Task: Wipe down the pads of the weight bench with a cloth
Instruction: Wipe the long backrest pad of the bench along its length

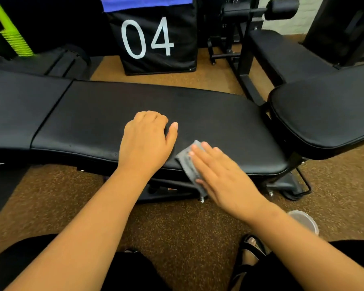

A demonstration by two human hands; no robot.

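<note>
Fingers: left hand (pixel 146 141) has its fingers curled under at the knuckles and the thumb out to the right, resting on the pad and holding nothing; right hand (pixel 221 175) has straight fingers (pixel 200 153) pressed flat on the cloth.
Far left: a green ridged piece (pixel 14 38) leans against dark gear on the floor.
Back pad (pixel 19 108): black, at the left end of the bench, meeting the long pad at a seam.
Long pad (pixel 151 122): black, its long axis running left to right across the view, the rounded end pointing right.
Box (pixel 158 38): black, marked "04" in white, standing on the floor behind the bench.
Cloth (pixel 187 162): grey, on the pad's near edge just right of the left hand, one end hanging down over the side.
Second bench pad (pixel 328 114): black, just beyond the long pad's right end, angled up to the right.
Cup (pixel 304 220): clear plastic, on the speckled brown floor (pixel 177 227) by the right forearm; whether it holds anything cannot be told.
Foot (pixel 251 248): in a black sandal, near the cup.
</note>
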